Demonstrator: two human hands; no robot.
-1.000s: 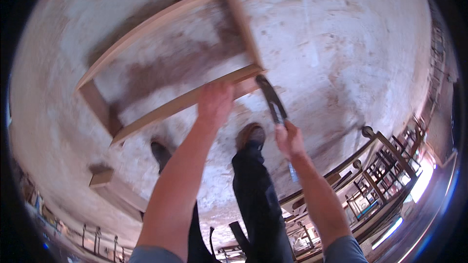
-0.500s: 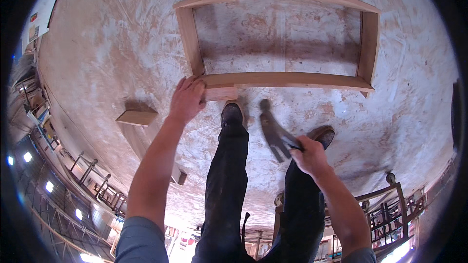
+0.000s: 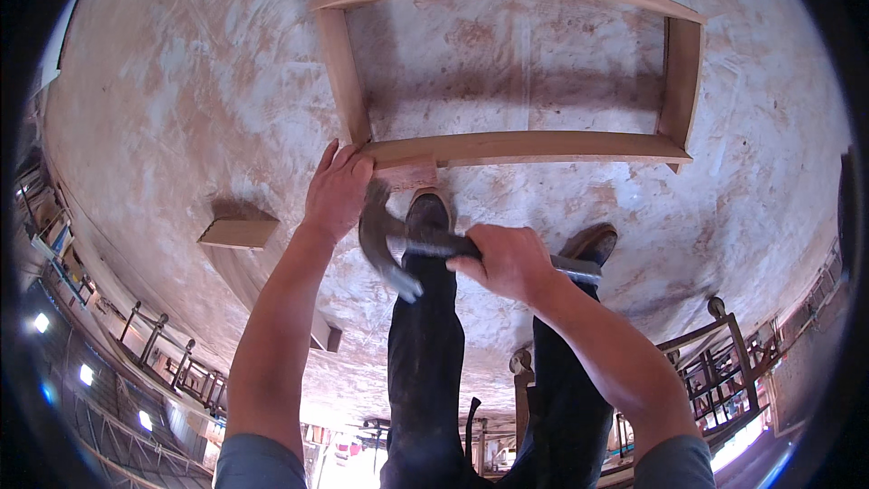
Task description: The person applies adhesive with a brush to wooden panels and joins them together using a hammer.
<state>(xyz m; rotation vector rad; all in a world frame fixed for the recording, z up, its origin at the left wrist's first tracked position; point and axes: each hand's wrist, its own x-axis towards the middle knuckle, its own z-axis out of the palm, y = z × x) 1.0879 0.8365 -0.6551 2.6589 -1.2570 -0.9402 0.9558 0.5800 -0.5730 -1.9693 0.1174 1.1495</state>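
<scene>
A rectangular wooden frame [image 3: 534, 147] of four boards lies on the floor in front of me. Against the left part of its near board sits a short wooden block [image 3: 409, 174]. My left hand [image 3: 337, 192] is closed at the frame's near left corner, gripping the left end of this block; its fingertips are partly hidden. My right hand [image 3: 509, 261] is wrapped around the handle of a claw hammer [image 3: 373, 234]. The hammer head, slightly blurred, is just below the block and beside my left hand, its striking face toward the block and its claw toward me.
Left of my left forearm a long wooden piece [image 3: 237, 234] lies on the stained floor [image 3: 163, 109]. My shoes [image 3: 428, 208] stand close to the frame's near side. Wheeled metal racks [image 3: 715, 371] stand behind at the right, with more at the left.
My right hand has brought the hammer left and turned it, so its head has come from beside my right leg to the block. My left hand stays at the corner.
</scene>
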